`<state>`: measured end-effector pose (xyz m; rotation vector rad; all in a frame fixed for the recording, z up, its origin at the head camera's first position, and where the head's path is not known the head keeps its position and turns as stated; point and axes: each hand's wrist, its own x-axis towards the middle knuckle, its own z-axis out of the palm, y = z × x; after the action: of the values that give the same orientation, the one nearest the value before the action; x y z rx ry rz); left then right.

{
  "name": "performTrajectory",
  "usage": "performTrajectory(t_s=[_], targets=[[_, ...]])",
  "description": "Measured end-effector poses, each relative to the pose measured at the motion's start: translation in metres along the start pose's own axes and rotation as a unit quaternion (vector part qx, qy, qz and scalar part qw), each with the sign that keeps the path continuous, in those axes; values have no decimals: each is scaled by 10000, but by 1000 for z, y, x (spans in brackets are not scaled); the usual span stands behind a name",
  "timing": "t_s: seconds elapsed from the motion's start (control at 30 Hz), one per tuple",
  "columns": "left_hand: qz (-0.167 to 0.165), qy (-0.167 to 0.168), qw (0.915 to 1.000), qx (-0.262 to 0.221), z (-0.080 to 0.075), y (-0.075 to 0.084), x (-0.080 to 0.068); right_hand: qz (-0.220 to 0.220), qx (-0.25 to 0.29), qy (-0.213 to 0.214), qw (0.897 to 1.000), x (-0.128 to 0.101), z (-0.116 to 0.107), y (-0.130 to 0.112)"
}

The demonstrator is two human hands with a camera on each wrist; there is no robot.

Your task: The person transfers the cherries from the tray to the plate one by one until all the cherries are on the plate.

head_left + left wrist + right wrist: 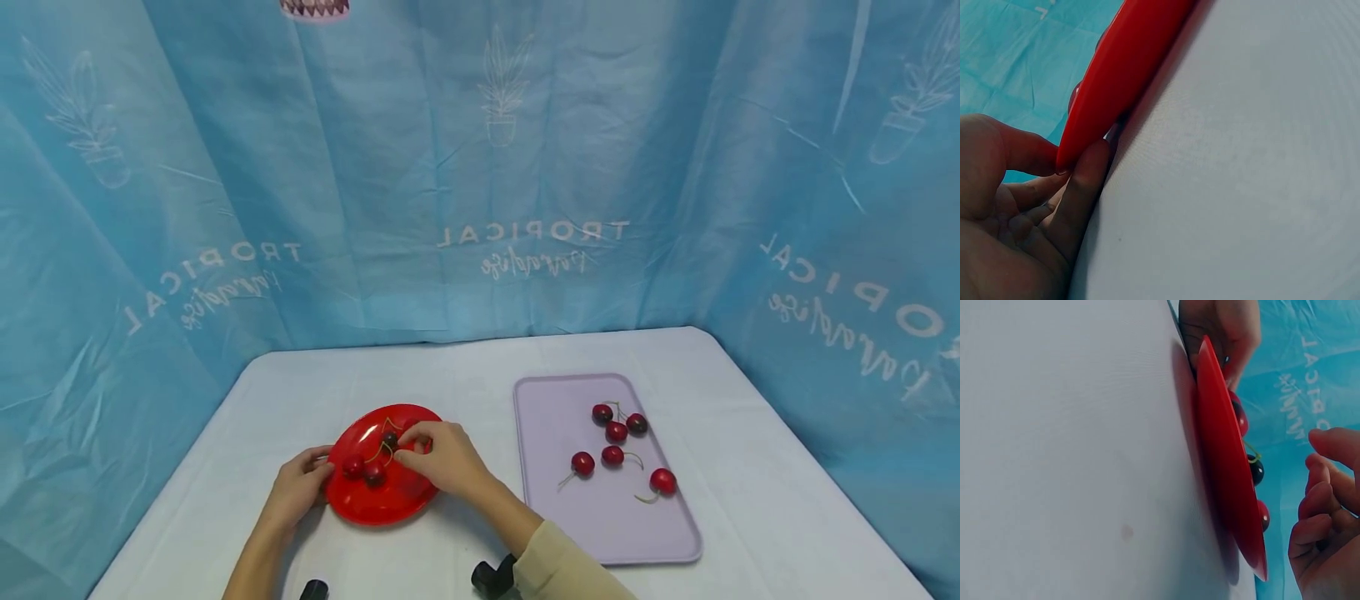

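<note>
A red plate [386, 507] carries several cherries, among them a bright red cherry [353, 465] and a dark cherry [390, 439] with a green stem. My left hand [294, 490] pinches the plate's left rim, thumb on top and a finger underneath, as the left wrist view shows. Over the plate's right side is my right hand [448, 458], its thumb and index finger bent and slightly apart. In the right wrist view, the right hand's fingertips [1319, 439] are clear of the plate and hold no cherry. One cherry [1264, 515] near the rim is covered by this hand in the head view.
To the right lies a lilac tray [547, 492] with several stemmed cherries, such as one cherry [663, 481] near its right edge. A white cloth [757, 467] covers the table. Blue printed curtains [525, 183] hang behind and at both sides.
</note>
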<state>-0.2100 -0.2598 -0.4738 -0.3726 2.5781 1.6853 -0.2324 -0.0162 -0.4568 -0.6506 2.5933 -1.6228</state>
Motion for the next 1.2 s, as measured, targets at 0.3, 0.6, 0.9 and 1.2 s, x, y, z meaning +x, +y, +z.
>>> performTrajectory(t_s=[0.3, 0.6, 0.9, 1.2], targets=[[118, 2, 9999, 48, -1, -1, -2, -6, -98, 57, 9999, -5, -14, 6], [106, 57, 9999, 102, -3, -3, -1, 49, -186, 99, 9998, -10, -24, 7], [217, 63, 9997, 40, -3, -5, -3, 9, -210, 209, 9996, -12, -30, 11], [235, 24, 9996, 126, 1, -3, -1, 35, -397, 276, 9988, -17, -47, 17]])
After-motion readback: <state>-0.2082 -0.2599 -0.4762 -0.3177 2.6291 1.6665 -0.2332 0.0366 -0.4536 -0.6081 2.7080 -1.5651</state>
